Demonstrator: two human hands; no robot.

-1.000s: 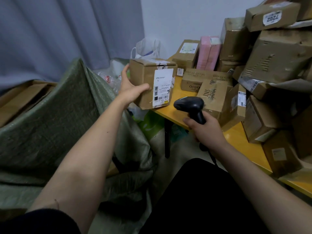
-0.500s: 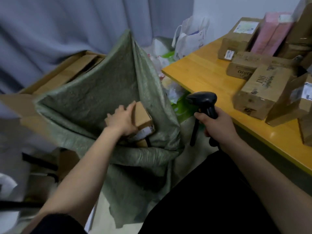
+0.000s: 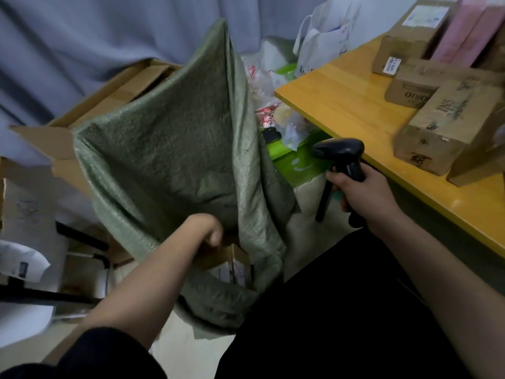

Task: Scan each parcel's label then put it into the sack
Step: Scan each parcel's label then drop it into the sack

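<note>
Cardboard parcel (image 3: 232, 265) is lying low inside the mouth of the green woven sack (image 3: 175, 149), its white label facing up and toward the camera, with the sack's near rim folding across just below it. Left hand (image 3: 209, 231) is reaching down into the opening directly above the parcel, the wrist bent so that the fingers are pointing into the bag; they are blurred and partly hidden behind the back of the hand, so whether they are curling onto the box or hanging free of it cannot be told. What is showing is that the parcel's upper edge is sitting right under the knuckles, touching or very nearly so, and the rest of the box is extending toward the person's lap (the dark clothing is filling the bottom of the view).

Right hand (image 3: 366, 192) is gripping the handle of a black barcode scanner (image 3: 341, 157), fingers wrapping fully round it, the scanner's head pointing left toward the sack. It is hovering just off the near edge of the yellow table (image 3: 341, 99), where several brown boxes are standing toward the far right. A white plastic bag (image 3: 325, 39) is sitting beyond the table's corner, and flattened cardboard (image 3: 114, 91) is leaning behind the sack
</note>
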